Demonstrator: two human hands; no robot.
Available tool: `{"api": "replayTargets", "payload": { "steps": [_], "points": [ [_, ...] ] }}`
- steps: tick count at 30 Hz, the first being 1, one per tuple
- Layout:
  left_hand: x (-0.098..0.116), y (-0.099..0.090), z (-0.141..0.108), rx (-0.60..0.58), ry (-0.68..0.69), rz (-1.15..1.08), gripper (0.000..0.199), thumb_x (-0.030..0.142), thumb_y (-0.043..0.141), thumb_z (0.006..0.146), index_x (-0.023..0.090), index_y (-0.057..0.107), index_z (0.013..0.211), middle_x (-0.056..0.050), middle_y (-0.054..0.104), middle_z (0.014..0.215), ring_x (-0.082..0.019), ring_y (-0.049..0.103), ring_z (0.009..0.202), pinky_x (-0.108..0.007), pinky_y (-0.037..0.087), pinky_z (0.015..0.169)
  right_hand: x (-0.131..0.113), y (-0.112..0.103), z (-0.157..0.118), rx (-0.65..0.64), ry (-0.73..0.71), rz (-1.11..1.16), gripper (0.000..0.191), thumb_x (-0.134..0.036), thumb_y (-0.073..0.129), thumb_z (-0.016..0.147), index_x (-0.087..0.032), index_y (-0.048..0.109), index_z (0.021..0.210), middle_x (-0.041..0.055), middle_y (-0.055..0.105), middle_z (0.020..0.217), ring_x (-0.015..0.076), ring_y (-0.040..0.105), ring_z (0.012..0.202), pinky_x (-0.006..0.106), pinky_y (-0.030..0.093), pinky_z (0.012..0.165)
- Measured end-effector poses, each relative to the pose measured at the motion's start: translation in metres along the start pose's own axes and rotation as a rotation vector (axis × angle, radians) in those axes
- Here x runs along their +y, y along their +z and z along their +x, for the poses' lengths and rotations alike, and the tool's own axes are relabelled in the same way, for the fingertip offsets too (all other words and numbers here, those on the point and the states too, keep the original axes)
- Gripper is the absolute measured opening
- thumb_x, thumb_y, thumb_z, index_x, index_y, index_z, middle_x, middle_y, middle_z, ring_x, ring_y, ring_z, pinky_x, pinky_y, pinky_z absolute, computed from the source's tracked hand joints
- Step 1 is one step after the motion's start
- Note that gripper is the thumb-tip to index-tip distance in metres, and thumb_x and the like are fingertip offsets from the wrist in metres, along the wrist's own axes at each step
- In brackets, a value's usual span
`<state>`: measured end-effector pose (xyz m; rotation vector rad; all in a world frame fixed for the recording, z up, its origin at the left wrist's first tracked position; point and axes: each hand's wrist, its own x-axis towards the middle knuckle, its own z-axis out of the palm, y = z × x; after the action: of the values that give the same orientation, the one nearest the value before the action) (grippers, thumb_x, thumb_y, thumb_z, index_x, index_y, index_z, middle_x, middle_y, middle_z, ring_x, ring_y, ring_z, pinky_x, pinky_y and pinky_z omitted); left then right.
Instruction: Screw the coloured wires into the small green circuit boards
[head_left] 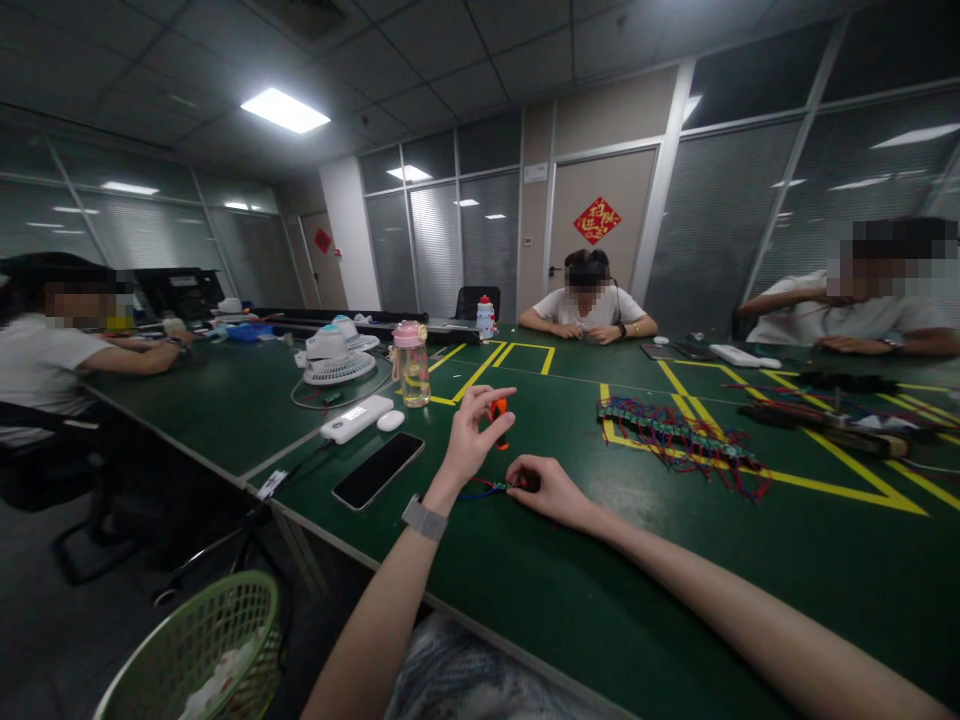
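Observation:
My left hand [480,430], with a grey-banded watch on its wrist, is raised above the table. Its thumb and fingers are around the upright orange handle of what looks like a screwdriver [501,408]; the shaft is too thin to make out. Just below that handle lies a small green circuit board [498,487] with red and blue wires running to the left. My right hand [546,488] rests on the table with its fingertips pinched at the right end of this board. The curled fingers partly hide what they grip.
A phone [379,470], a white power bank [357,419] and a pink-lidded bottle [412,365] stand left of my hands. Wired circuit boards [675,432] lie in a row at right. A green basket [202,640] is below the table edge. Three other people sit around.

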<state>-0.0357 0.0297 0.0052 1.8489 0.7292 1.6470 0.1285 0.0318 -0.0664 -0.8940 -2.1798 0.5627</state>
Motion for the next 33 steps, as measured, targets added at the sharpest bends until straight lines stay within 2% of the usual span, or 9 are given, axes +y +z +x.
{"api": "replayTargets", "payload": {
  "steps": [4, 8, 12, 17, 20, 23, 26, 28, 33],
  "points": [
    [-0.0002, 0.0012, 0.0009, -0.03, -0.058, -0.138, 0.035, 0.03, 0.048, 0.088, 0.023, 0.059, 0.12, -0.008, 0.054, 0.122, -0.02, 0.057, 0.103, -0.031, 0.051, 0.082, -0.0002, 0.0007, 0.0003, -0.007, 0.015, 0.027, 0.014, -0.015, 0.063, 0.073, -0.015, 0.063, 0.087, 0.0014, 0.063, 0.076, 0.0119, 0.054, 0.064, 0.023, 0.043, 0.059],
    [-0.0029, 0.0023, 0.0011, 0.037, -0.082, -0.123, 0.036, 0.031, 0.059, 0.082, 0.021, 0.06, 0.117, -0.007, 0.062, 0.102, -0.016, 0.061, 0.085, -0.029, 0.053, 0.073, 0.0033, 0.002, 0.0, -0.005, 0.0, 0.031, 0.02, -0.015, 0.063, 0.073, -0.015, 0.065, 0.093, 0.0019, 0.063, 0.077, 0.0124, 0.055, 0.065, 0.024, 0.045, 0.061],
    [-0.0024, 0.0012, 0.0009, 0.057, 0.004, -0.003, 0.029, 0.031, 0.062, 0.079, 0.022, 0.067, 0.106, -0.006, 0.057, 0.106, -0.015, 0.057, 0.093, -0.025, 0.051, 0.076, 0.0036, 0.0009, -0.0002, -0.006, -0.032, -0.014, 0.019, -0.015, 0.064, 0.074, -0.015, 0.068, 0.092, 0.0031, 0.062, 0.08, 0.013, 0.056, 0.067, 0.024, 0.046, 0.062],
    [-0.003, 0.0038, 0.0011, -0.005, -0.099, -0.239, 0.038, 0.032, 0.052, 0.087, 0.02, 0.057, 0.122, -0.009, 0.06, 0.113, -0.019, 0.062, 0.095, -0.035, 0.053, 0.083, 0.0026, 0.0001, 0.0001, -0.022, -0.047, -0.036, 0.013, -0.015, 0.063, 0.075, -0.016, 0.071, 0.086, 0.0033, 0.06, 0.079, 0.013, 0.055, 0.067, 0.024, 0.045, 0.06],
    [-0.0043, 0.0035, 0.0011, 0.054, -0.071, -0.144, 0.038, 0.031, 0.063, 0.079, 0.019, 0.061, 0.115, -0.007, 0.063, 0.1, -0.016, 0.063, 0.086, -0.031, 0.053, 0.079, 0.0046, 0.0014, 0.0001, -0.023, -0.05, -0.034, 0.012, -0.015, 0.063, 0.075, -0.015, 0.071, 0.085, 0.0028, 0.06, 0.077, 0.0127, 0.055, 0.066, 0.023, 0.044, 0.059],
    [-0.0036, 0.002, 0.0013, 0.087, -0.002, -0.014, 0.03, 0.032, 0.064, 0.079, 0.021, 0.067, 0.106, -0.007, 0.058, 0.106, -0.016, 0.059, 0.094, -0.027, 0.052, 0.079, 0.0064, 0.0023, 0.0002, -0.018, -0.049, -0.028, 0.013, -0.015, 0.063, 0.075, -0.016, 0.071, 0.086, 0.0025, 0.059, 0.078, 0.0122, 0.055, 0.065, 0.023, 0.044, 0.059],
    [-0.0022, 0.0024, 0.0014, 0.017, -0.037, -0.114, 0.033, 0.033, 0.052, 0.086, 0.022, 0.062, 0.116, -0.008, 0.056, 0.116, -0.018, 0.06, 0.097, -0.03, 0.053, 0.081, 0.0062, 0.0019, 0.0003, -0.019, -0.05, -0.025, 0.013, -0.015, 0.063, 0.076, -0.016, 0.071, 0.086, 0.0028, 0.06, 0.078, 0.0123, 0.055, 0.066, 0.023, 0.045, 0.059],
    [-0.0021, 0.0033, 0.0012, -0.005, -0.071, -0.169, 0.036, 0.032, 0.052, 0.087, 0.022, 0.058, 0.121, -0.008, 0.06, 0.11, -0.016, 0.063, 0.089, -0.031, 0.054, 0.078, 0.0054, 0.0013, 0.0003, -0.021, -0.045, -0.026, 0.013, -0.015, 0.063, 0.076, -0.016, 0.071, 0.086, 0.0029, 0.06, 0.079, 0.0125, 0.055, 0.066, 0.023, 0.045, 0.059],
    [-0.003, 0.0033, 0.0011, 0.062, -0.024, -0.05, 0.029, 0.028, 0.062, 0.08, 0.02, 0.065, 0.108, -0.005, 0.057, 0.099, -0.013, 0.059, 0.083, -0.022, 0.052, 0.07, 0.0046, 0.0012, -0.0001, -0.025, -0.042, -0.013, 0.013, -0.016, 0.063, 0.076, -0.015, 0.071, 0.087, 0.0033, 0.06, 0.079, 0.0128, 0.056, 0.067, 0.024, 0.045, 0.061]
  ]
}}
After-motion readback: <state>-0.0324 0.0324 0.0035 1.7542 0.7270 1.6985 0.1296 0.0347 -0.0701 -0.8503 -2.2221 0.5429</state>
